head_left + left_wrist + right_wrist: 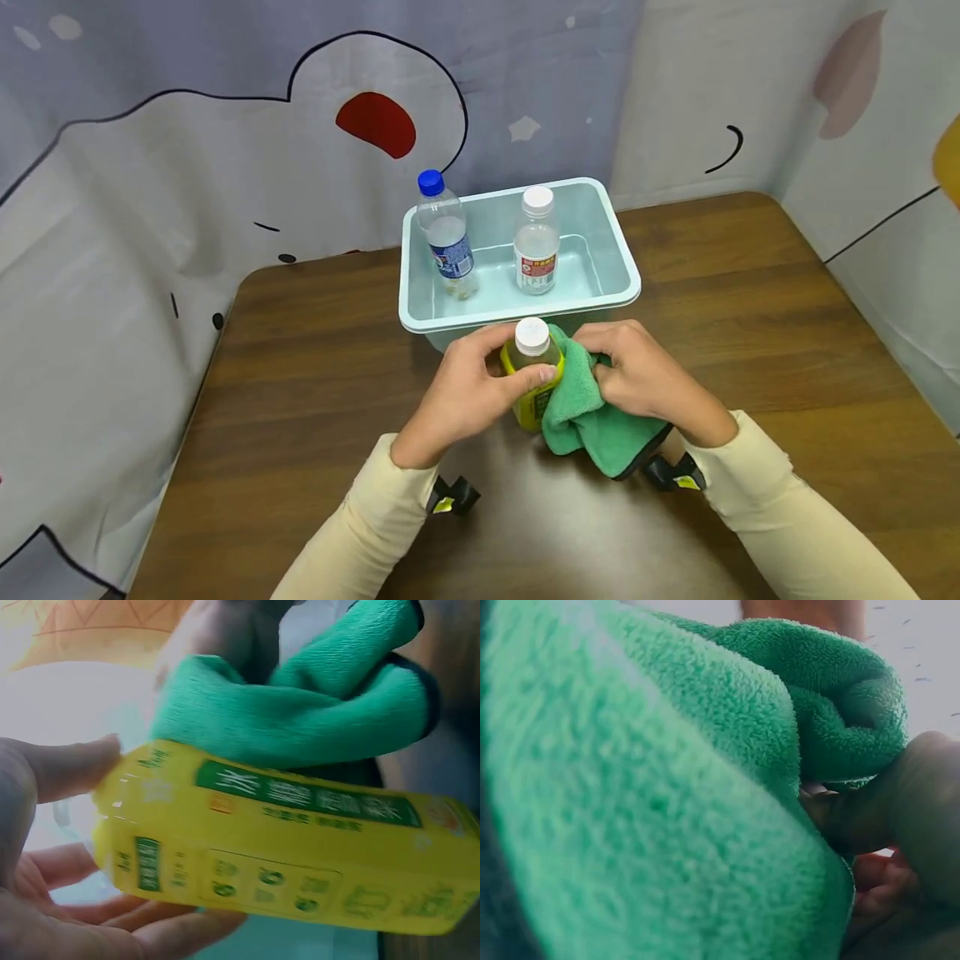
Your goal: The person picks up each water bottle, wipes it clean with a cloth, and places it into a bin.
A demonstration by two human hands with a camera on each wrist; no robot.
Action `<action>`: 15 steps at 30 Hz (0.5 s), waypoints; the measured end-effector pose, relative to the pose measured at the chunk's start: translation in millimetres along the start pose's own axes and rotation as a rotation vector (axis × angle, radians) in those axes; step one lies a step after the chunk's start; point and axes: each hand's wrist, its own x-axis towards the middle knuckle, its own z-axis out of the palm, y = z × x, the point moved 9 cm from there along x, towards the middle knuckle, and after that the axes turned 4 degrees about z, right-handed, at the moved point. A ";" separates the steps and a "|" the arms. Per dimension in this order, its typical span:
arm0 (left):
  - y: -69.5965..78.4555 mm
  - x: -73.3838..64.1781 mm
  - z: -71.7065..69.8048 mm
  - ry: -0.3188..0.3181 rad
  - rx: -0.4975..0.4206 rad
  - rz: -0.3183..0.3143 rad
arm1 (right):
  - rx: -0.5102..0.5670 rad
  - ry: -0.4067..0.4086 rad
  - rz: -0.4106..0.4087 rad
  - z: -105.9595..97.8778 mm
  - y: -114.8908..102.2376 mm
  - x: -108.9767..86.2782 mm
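Note:
My left hand (480, 385) grips a bottle with a yellow label (534, 400) near its shoulder, thumb on the near side. The bottle is upright with a white cap on. In the left wrist view its yellow label (285, 840) carries green panels with white characters. My right hand (628, 371) holds a bunched green cloth (592, 412) with a dark edging, pressed to the bottle's right side. The cloth (667, 795) fills most of the right wrist view and hides some of the fingers.
A pale blue plastic basin (632, 287) stands just behind the hands. In it are a clear bottle with a blue cap (450, 242) and a clear bottle with a white cap (536, 246). The brown wooden table (315, 358) reaches back to a patterned curtain (202, 175).

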 end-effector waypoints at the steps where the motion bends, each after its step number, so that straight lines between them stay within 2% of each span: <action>1: -0.5 -1.0 -1.1 0.014 -0.014 0.006 | -0.011 -0.024 0.004 7.0 3.9 0.8; 6: -4.2 -4.4 -3.6 0.055 -0.121 0.037 | -0.070 -0.128 0.036 37.8 25.3 3.2; 12: -11.2 -2.4 2.8 -0.003 -0.312 0.023 | -0.161 -0.292 0.121 63.5 48.2 -3.0; 15: -14.1 -1.6 3.4 -0.024 -0.352 0.022 | -0.191 -0.368 0.105 64.7 49.0 -7.4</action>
